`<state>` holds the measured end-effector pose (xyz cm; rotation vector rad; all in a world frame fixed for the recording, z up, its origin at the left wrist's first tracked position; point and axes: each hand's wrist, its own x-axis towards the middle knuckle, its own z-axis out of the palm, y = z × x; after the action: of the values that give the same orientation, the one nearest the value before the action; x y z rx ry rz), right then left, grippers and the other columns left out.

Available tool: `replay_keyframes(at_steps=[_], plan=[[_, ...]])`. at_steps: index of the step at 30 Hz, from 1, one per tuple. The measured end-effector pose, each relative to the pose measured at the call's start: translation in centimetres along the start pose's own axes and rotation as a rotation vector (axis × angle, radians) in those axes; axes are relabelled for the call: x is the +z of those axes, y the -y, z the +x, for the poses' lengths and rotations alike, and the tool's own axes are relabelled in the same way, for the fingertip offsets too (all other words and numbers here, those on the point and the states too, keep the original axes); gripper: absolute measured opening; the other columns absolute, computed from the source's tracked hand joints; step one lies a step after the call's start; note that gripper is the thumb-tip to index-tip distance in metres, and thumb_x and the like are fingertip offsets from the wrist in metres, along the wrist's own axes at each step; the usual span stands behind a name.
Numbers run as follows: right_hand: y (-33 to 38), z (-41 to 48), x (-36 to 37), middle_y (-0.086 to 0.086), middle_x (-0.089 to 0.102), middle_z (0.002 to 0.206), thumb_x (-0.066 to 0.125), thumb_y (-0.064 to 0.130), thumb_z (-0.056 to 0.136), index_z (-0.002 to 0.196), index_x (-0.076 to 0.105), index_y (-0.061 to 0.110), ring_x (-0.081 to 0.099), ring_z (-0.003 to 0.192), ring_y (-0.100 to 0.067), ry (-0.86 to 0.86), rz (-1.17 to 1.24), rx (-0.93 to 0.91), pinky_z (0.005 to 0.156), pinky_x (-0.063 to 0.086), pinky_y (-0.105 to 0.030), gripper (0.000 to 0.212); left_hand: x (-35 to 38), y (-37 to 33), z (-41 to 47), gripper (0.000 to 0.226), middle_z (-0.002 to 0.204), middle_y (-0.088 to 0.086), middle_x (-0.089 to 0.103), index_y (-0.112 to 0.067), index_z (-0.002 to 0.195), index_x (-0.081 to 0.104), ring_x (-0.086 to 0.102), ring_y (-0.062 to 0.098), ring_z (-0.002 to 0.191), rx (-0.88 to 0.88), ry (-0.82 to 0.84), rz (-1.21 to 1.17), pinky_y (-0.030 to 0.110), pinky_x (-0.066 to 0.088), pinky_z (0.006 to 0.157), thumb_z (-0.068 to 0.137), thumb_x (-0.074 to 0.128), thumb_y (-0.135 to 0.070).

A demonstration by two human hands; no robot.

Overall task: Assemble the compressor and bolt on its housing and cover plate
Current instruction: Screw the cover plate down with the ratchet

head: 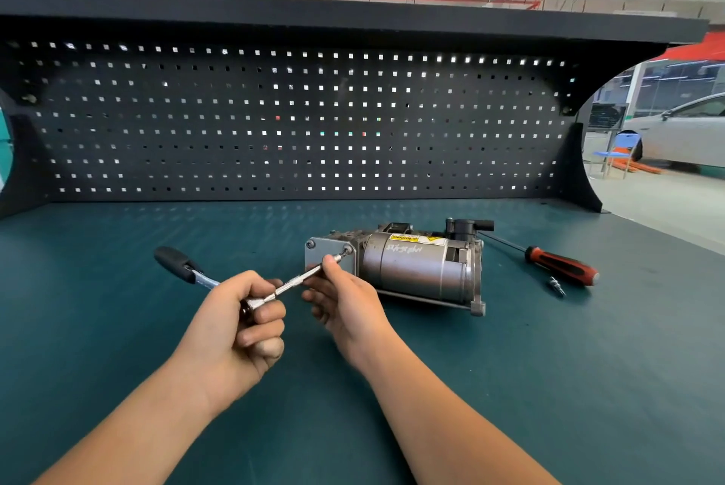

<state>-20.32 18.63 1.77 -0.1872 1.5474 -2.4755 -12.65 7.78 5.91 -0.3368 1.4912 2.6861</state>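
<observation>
Compressor lies on its side mid worktop, just beyond both hands, with the motor can to the right and the cover plate on its left end, facing the person. Left hand is nearer the person and left of the plate, fingers curled tight round the head of a ratchet. The ratchet's black grip sticks out up-left past the hand, clear of the worktop. Extension runs from the ratchet head up-right to a bolt at the plate's top right corner, its tip on the bolt. Right hand sits right in front of the plate, touching or nearly touching it, and pinches the extension near its far end, thumb on top, other fingers loosely curled below. Second bolt is seated at the plate's top left corner. Screwdriver with a red and black handle lies right of the compressor, its shaft pointing back toward it. Small metal bit lies just beside the handle. Pegboard stands behind the worktop
</observation>
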Motion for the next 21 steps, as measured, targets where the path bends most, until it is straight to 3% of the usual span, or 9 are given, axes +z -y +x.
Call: replay_keyframes(at_steps=[10,13,16,18,21], plan=[[0.1,0.1,-0.1,0.003,0.068,0.073,0.048,0.031,0.097,0.085,0.065,0.015,0.059,0.052,-0.005,-0.002,-0.014,-0.013,0.051,0.037,-0.017,0.025,0.4,1.0,0.0,0.012,0.043,-0.005,0.031,-0.015,0.076,0.044,0.021,0.004,0.026,0.032,-0.001,-0.054,0.011,0.019,0.032,0.087,0.043,-0.011],[0.0,0.1,0.0,0.006,0.068,0.067,0.048,0.035,0.096,0.087,0.063,0.016,0.06,0.052,-0.005,-0.007,-0.019,-0.002,0.053,0.036,-0.019,0.027,0.4,0.8,0.2,0.012,0.044,-0.005,0.036,-0.015,0.08,0.044,0.024,0.004,0.028,0.109,0.018,0.063,0.013,0.024,0.031,0.091,0.048,-0.012],[-0.1,0.1,0.0,0.005,0.069,0.067,0.047,0.039,0.096,0.094,0.061,0.015,0.06,0.053,-0.006,-0.031,-0.015,0.02,0.054,0.035,-0.022,0.028,-0.1,0.8,0.4,0.011,0.044,-0.003,0.047,-0.015,0.091,0.047,0.035,0.009,0.032,0.368,0.013,0.578,0.019,0.033,0.035,0.092,0.049,-0.005],[0.0,0.2,-0.1,0.003,0.067,0.067,0.046,0.035,0.096,0.09,0.06,0.015,0.059,0.052,-0.007,-0.057,0.011,0.034,0.053,0.035,-0.022,0.025,-0.9,1.0,0.5,0.019,0.051,-0.002,0.054,-0.028,0.096,0.044,0.046,0.009,0.04,0.58,0.0,1.03,0.02,0.039,0.043,0.09,0.051,-0.012],[0.2,0.3,0.0,0.001,0.065,0.062,0.045,0.029,0.097,0.08,0.058,0.014,0.057,0.05,-0.007,-0.077,0.053,0.028,0.048,0.038,-0.017,0.026,-1.6,1.9,0.4,0.032,0.084,-0.014,0.057,-0.046,0.108,0.032,0.058,0.007,0.077,0.82,-0.021,1.757,0.022,0.04,0.061,0.089,0.046,-0.025]])
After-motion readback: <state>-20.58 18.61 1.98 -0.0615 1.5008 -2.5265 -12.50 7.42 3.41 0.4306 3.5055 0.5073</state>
